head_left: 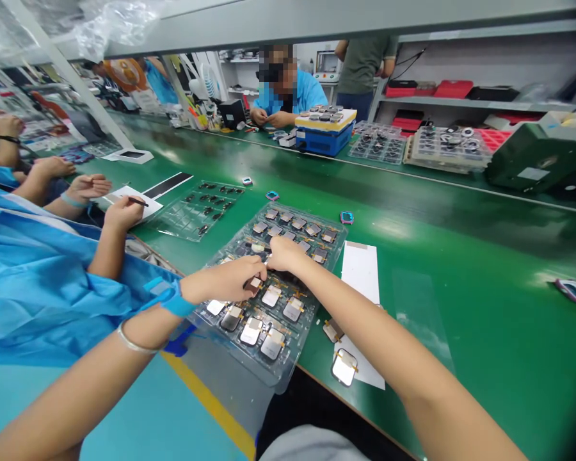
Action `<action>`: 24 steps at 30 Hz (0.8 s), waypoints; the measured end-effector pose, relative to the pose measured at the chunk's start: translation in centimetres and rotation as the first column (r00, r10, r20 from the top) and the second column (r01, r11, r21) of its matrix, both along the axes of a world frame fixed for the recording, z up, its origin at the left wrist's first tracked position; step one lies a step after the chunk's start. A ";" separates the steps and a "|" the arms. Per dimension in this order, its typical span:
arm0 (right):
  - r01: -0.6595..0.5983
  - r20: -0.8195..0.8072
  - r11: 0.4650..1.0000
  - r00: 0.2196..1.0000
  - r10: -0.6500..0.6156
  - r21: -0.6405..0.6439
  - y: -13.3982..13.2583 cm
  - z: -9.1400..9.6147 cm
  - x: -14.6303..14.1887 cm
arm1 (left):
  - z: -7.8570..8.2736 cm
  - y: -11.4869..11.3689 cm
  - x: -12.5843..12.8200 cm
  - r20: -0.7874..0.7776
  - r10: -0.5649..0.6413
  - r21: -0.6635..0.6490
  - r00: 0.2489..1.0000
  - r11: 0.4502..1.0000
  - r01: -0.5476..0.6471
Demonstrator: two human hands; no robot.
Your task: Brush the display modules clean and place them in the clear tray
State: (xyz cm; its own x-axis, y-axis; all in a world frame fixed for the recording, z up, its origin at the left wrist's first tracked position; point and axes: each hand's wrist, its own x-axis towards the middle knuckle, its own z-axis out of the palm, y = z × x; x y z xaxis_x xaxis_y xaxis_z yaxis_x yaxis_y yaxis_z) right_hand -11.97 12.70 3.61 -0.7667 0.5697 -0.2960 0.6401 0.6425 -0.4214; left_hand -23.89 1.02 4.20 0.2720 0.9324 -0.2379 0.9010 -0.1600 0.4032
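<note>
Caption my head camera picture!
Left hand and right hand touch square parts in a clear tray on a green bench.

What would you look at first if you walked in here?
First you'd see the left hand and right hand reaching over a clear plastic tray of shiny square parts, in the middle of the long green workbench. Farther along, a bright blue machine with a yellow top stands on the far side of the bench.
</note>
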 end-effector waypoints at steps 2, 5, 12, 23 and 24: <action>-0.009 -0.011 0.999 1.000 0.008 -0.032 0.5 -0.2 0.0 | 0.7 0.9 -0.3 0.021 -0.009 -0.030 1.000 0.999 0.010; -0.038 -0.069 0.995 0.997 0.031 -0.089 1.8 -0.2 1.0 | 2.2 2.3 -0.4 0.083 -0.021 -0.089 0.996 0.996 0.029; 0.008 -0.210 0.981 0.976 -0.049 -0.194 7.9 1.7 11.5 | 1.0 7.7 7.9 0.387 -0.054 -0.075 0.921 0.993 0.090; 0.014 -0.181 0.902 0.978 -0.101 -0.432 9.6 -0.1 20.3 | -2.4 11.2 11.9 0.446 -0.094 -0.042 0.890 0.991 0.125; 0.003 -0.172 0.904 0.981 -0.085 -0.427 9.6 -0.2 20.0 | -2.3 11.1 11.9 0.428 -0.096 -0.034 0.898 0.992 0.123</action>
